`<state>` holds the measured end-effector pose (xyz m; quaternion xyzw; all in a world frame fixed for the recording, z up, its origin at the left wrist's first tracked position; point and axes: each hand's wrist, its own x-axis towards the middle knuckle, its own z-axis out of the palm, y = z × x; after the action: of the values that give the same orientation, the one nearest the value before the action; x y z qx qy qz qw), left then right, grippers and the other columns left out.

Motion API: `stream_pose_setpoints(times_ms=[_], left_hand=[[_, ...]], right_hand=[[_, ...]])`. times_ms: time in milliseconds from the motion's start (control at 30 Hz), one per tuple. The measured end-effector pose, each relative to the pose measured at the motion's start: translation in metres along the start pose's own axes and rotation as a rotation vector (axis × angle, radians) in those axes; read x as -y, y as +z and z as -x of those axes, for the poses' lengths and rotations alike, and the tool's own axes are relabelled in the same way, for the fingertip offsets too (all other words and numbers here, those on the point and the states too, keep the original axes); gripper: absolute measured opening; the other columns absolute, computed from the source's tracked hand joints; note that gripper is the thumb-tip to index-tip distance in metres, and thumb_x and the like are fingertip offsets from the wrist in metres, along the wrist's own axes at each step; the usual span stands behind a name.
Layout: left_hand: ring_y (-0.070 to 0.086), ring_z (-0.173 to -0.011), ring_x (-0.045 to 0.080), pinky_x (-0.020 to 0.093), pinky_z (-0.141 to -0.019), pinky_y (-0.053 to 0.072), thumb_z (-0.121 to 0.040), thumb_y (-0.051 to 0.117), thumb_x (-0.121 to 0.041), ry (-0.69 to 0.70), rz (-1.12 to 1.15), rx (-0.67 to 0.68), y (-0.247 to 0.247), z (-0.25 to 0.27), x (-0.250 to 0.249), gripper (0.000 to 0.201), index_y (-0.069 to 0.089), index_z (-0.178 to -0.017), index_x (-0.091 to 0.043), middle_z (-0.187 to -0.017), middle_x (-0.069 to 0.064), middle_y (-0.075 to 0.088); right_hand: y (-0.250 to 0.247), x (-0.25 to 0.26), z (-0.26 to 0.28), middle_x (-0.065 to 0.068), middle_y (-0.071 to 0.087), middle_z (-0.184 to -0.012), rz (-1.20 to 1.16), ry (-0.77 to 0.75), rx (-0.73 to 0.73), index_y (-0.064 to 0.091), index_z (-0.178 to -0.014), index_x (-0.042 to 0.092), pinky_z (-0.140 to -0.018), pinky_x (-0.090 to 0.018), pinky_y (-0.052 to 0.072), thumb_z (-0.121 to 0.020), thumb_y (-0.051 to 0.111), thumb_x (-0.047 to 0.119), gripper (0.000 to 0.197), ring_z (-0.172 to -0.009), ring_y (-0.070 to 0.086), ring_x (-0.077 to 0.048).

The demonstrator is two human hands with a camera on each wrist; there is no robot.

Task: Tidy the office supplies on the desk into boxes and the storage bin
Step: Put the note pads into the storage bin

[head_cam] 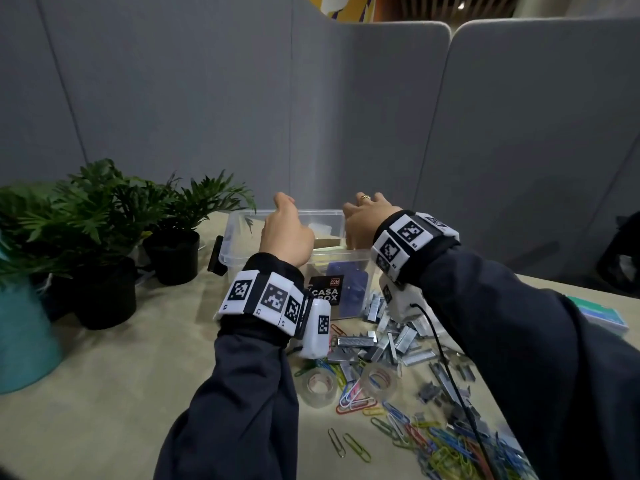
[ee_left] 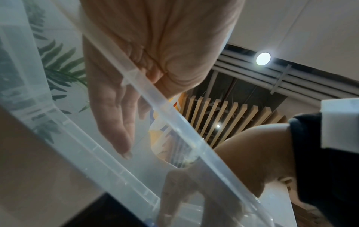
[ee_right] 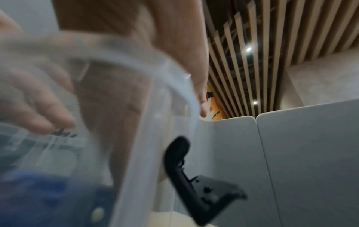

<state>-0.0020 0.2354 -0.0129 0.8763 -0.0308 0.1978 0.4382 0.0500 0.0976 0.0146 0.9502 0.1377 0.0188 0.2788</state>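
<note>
bin (head_cam: 242,233): clear glossy plastic | staples (head_cam: 388,341): shiny metal (loose) | partition (head_cam: 207,98): matt felt

The person is wearing dark navy sleeves (head_cam: 512,341) reaching down to both wrists. Around each wrist a band of white blocks printed with black square markers (head_cam: 266,297) is sitting over a black cuff, and a white camera housing (head_cam: 317,327) is hanging beneath. A thin black cable (head_cam: 446,362) is trailing from the right wrist unit. The right hand (head_cam: 367,220) is wearing a gold ring (head_cam: 364,197).
</note>
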Motion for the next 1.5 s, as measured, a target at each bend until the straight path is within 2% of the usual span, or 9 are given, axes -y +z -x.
stream_pose_setpoints(times_ms=[267,400,467,567,700,900,1167,1333,1500], left_hand=[[0.058,-0.100,0.031,0.045,-0.091,0.050,-0.089,0.042,0.007,-0.010,0.012,0.031,-0.001,-0.001,0.001,0.043,0.036,-0.130,-0.006,-0.112,0.018,0.060],[0.056,-0.109,0.030,0.042,-0.095,0.047,-0.090,0.041,0.005,-0.017,-0.023,0.053,-0.001,-0.001,0.001,0.041,0.042,-0.130,-0.005,-0.119,0.017,0.059],[0.055,-0.113,0.030,0.040,-0.097,0.046,-0.091,0.042,0.003,-0.011,-0.066,0.055,0.001,-0.002,0.002,0.039,0.046,-0.130,-0.005,-0.122,0.016,0.059],[0.055,-0.113,0.030,0.038,-0.096,0.045,-0.092,0.045,-0.003,0.024,-0.140,0.058,0.004,-0.002,0.001,0.033,0.055,-0.122,-0.007,-0.119,0.014,0.063],[0.057,-0.112,0.030,0.034,-0.089,0.043,-0.092,0.045,-0.012,0.027,-0.345,0.134,0.010,0.002,-0.001,0.030,0.062,-0.117,-0.016,-0.120,0.008,0.064],[0.056,-0.113,0.030,0.035,-0.090,0.043,-0.091,0.043,-0.010,0.007,-0.324,0.104,0.008,0.000,0.001,0.033,0.062,-0.117,-0.016,-0.122,0.008,0.063],[0.055,-0.115,0.026,0.038,-0.097,0.045,-0.089,0.041,-0.006,-0.009,-0.168,0.096,0.005,-0.002,0.003,0.036,0.064,-0.114,-0.016,-0.117,0.006,0.066],[0.055,-0.114,0.028,0.040,-0.098,0.044,-0.088,0.043,-0.004,0.000,-0.110,0.076,0.003,-0.003,0.003,0.034,0.064,-0.113,-0.014,-0.115,0.009,0.066],[0.056,-0.111,0.027,0.039,-0.095,0.045,-0.089,0.043,-0.005,0.020,-0.144,0.086,0.004,-0.003,0.004,0.036,0.056,-0.121,-0.015,-0.117,0.009,0.065]], right_hand=[[-0.004,0.001,-0.009,-0.001,0.039,-0.151,-0.059,-0.052,0.110,0.052,-0.140,0.029,-0.113,-0.044,0.025,-0.098,0.052,0.041,0.044,-0.142,0.027,-0.027],[-0.014,-0.006,-0.007,0.000,0.062,-0.128,-0.142,-0.050,0.069,0.070,-0.116,0.028,-0.106,-0.053,0.038,-0.087,0.068,0.035,0.030,-0.122,0.053,-0.027],[-0.022,-0.010,0.001,0.004,0.069,-0.114,-0.201,-0.043,0.037,0.073,-0.109,0.023,-0.096,-0.046,0.049,-0.083,0.072,0.037,0.029,-0.106,0.064,-0.024],[-0.035,-0.017,0.009,-0.005,0.071,-0.105,-0.304,-0.011,-0.040,0.073,-0.108,0.013,-0.084,-0.037,0.055,-0.088,0.069,0.027,0.024,-0.096,0.067,-0.027],[-0.043,-0.017,0.023,-0.012,0.064,-0.090,-0.398,0.083,-0.135,0.059,-0.072,0.009,-0.080,-0.036,0.054,-0.087,0.062,0.013,0.015,-0.096,0.066,-0.032],[-0.023,0.017,0.021,-0.005,0.066,-0.115,-0.248,0.170,-0.137,0.067,-0.111,0.011,-0.077,-0.031,0.045,-0.096,0.053,0.025,0.025,-0.108,0.063,-0.025],[-0.022,0.019,0.005,0.000,0.063,-0.111,-0.050,0.221,-0.086,0.065,-0.112,0.019,-0.090,-0.031,0.047,-0.098,0.048,0.026,0.023,-0.107,0.061,-0.021],[-0.017,0.008,0.005,0.000,0.054,-0.094,-0.122,0.264,-0.146,0.065,-0.113,0.017,-0.072,-0.029,0.044,-0.088,0.064,0.027,0.026,-0.103,0.063,-0.023],[-0.007,-0.013,0.000,0.000,0.041,-0.142,-0.252,0.038,-0.044,0.052,-0.138,0.032,-0.104,-0.048,0.033,-0.082,0.074,0.040,0.060,-0.135,0.036,-0.022]])
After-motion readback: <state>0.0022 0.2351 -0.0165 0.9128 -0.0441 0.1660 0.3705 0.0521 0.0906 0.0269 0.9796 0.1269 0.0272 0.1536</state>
